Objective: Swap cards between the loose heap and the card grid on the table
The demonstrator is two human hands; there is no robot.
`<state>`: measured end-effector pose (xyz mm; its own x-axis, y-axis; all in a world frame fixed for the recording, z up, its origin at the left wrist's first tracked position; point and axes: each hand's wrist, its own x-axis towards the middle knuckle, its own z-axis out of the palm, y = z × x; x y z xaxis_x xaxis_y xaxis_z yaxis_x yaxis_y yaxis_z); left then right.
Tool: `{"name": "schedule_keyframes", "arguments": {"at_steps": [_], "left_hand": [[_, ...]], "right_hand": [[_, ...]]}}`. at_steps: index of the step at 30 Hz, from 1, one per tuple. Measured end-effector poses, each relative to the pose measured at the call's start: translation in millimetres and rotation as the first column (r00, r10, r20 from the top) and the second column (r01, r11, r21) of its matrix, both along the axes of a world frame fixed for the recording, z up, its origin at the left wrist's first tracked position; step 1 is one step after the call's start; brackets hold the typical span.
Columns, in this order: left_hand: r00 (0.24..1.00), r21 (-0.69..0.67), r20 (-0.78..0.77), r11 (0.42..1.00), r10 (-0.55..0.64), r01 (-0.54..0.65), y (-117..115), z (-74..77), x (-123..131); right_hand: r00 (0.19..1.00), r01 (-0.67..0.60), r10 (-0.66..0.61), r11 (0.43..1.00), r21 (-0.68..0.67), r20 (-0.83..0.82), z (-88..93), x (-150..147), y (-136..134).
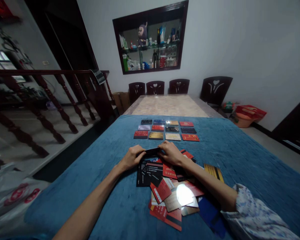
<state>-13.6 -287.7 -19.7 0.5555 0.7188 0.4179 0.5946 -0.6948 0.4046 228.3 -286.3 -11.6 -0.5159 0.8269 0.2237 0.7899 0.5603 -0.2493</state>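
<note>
Between my two hands is a dark card or thin stack of cards [152, 151], seen nearly edge-on. My left hand [133, 157] pinches its left end, thumb along the near side. My right hand [170, 153] is closed on its right end, and its fingers hide part of it. Just below lies a loose, overlapping pile of cards: black cards [150, 173], red cards [161, 190], a glossy gold card [177, 198] with a bright glare, and a yellow card with a black stripe [213, 171]. Beyond my hands, card stacks [156, 135] sit in three rows.
A blue cloth [110, 200] covers the near table; the pale tabletop [165, 103] shows at the far end. Dark chairs [155, 87] stand behind it. White plastic bags [15, 200] are at the lower left, beside a wooden railing [62, 116]. An orange basket [242, 120] is on the right.
</note>
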Motion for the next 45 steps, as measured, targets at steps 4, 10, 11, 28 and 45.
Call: {"name": "schedule_keyframes", "arguments": {"at_steps": [4, 10, 11, 28, 45], "left_hand": [[0.999, 0.005, 0.035, 1.0, 0.0, 0.0, 0, -0.3, 1], [0.997, -0.029, 0.08, 1.0, 0.01, -0.008, -2, 0.7, 4], [0.997, -0.038, 0.075, 0.999, 0.005, -0.002, -2, 0.7, 4], [0.97, 0.171, 0.243, 0.985, -0.006, -0.037, -2, -0.3, 13], [0.97, 0.299, 0.237, 0.954, -0.048, -0.026, -5, 6.0, 10]], "right_hand": [[0.995, 0.01, -0.009, 1.0, 0.01, -0.101, -1.0, 2, 1], [0.928, 0.024, -0.01, 0.999, 0.033, -0.373, -6.7, 4, 7], [0.916, 0.014, 0.003, 0.999, 0.041, -0.402, -7.5, 4, 8], [0.972, -0.107, 0.211, 0.792, 0.601, -0.105, 1.5, -4, 1], [0.995, -0.076, 0.093, 0.929, 0.362, -0.031, -6.9, -10, 5]]}}
